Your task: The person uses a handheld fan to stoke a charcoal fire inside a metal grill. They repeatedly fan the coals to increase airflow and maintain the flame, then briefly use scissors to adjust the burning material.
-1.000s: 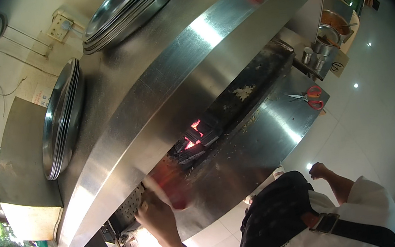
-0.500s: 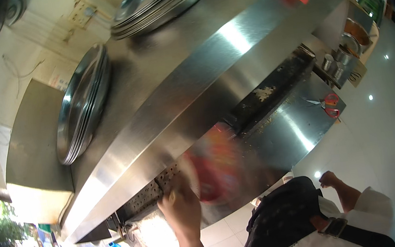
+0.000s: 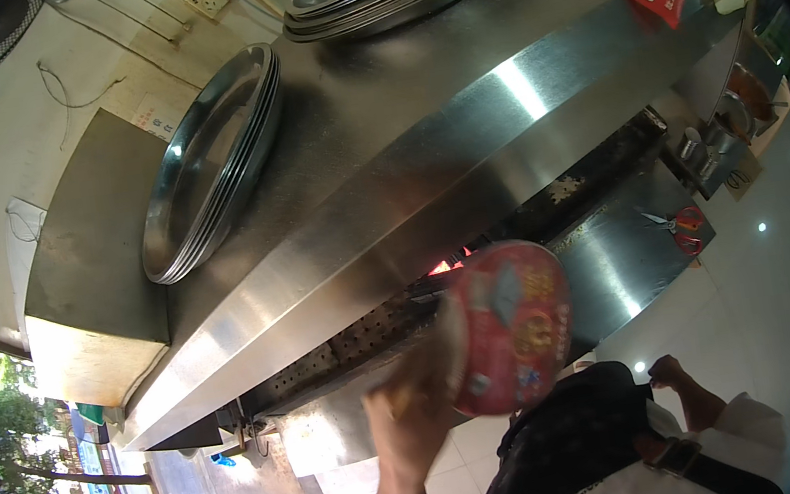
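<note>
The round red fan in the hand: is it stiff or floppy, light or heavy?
The round red fan is probably light: one left hand holds it up alone. It looks thin and flat, so likely somewhat flexible. Blur hides finer detail.

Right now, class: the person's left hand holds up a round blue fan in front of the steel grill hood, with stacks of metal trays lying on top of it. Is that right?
Not quite: the head view shows the fan is red, not blue. The rest stands: the left hand holds it in front of the steel hood, with metal trays stacked on top.
</note>
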Demonstrator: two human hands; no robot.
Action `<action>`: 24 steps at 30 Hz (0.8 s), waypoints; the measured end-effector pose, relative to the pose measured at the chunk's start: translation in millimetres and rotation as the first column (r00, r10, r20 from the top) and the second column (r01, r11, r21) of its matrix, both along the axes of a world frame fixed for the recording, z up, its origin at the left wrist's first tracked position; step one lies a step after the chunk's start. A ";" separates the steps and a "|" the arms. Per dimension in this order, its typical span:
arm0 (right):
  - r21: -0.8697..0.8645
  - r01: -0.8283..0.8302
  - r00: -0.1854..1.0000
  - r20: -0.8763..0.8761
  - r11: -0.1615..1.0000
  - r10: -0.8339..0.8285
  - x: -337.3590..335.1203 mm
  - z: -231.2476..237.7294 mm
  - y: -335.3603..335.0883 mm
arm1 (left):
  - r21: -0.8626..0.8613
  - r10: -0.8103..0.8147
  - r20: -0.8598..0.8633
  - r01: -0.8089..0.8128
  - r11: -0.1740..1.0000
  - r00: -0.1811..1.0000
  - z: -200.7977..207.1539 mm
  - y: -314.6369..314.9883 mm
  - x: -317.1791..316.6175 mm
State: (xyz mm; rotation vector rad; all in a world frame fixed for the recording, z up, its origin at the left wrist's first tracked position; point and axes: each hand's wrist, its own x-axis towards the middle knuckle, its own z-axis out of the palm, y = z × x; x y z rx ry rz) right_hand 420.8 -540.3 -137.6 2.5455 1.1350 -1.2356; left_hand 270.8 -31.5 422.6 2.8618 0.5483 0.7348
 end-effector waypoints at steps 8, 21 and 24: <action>-0.065 0.319 0.933 -0.156 0.945 -0.326 -6.5 30.9 23.1 | -0.029 0.135 -0.133 -0.140 0.990 0.982 4.0 -3.6 5.8; -0.048 -0.041 0.999 -0.012 0.998 0.040 -5.3 -1.7 15.1 | -0.011 -0.015 0.060 0.016 1.000 0.998 -0.7 -10.6 6.7; -0.076 0.062 0.996 -0.066 0.995 -0.067 -9.3 -16.0 -18.2 | 0.087 0.031 0.049 -0.035 0.996 0.998 -1.3 7.4 9.9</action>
